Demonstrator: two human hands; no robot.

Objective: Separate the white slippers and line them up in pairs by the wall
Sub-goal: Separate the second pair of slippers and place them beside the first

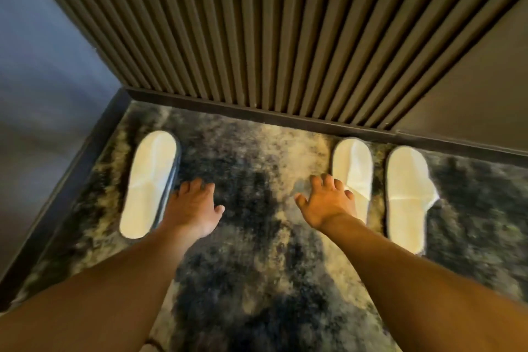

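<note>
White slippers lie on a mottled dark carpet with their toes toward a ribbed wall. At the left, a stacked slipper set (148, 183) rests near the corner, dark sole edges showing along its right side. Two single slippers lie side by side at the right: one (354, 168) partly behind my right hand, the other (407, 197) further right. My left hand (194, 207) hovers just right of the stack, fingers apart, holding nothing. With spread fingers, my right hand (328, 203) overlaps the near-right slipper's left edge; I cannot tell if it touches.
The ribbed wall (257, 37) with a dark baseboard (257, 113) runs across the back. A plain grey wall (43, 80) closes the left side, forming a corner. Carpet (257, 166) lies bare between the stack and the right pair.
</note>
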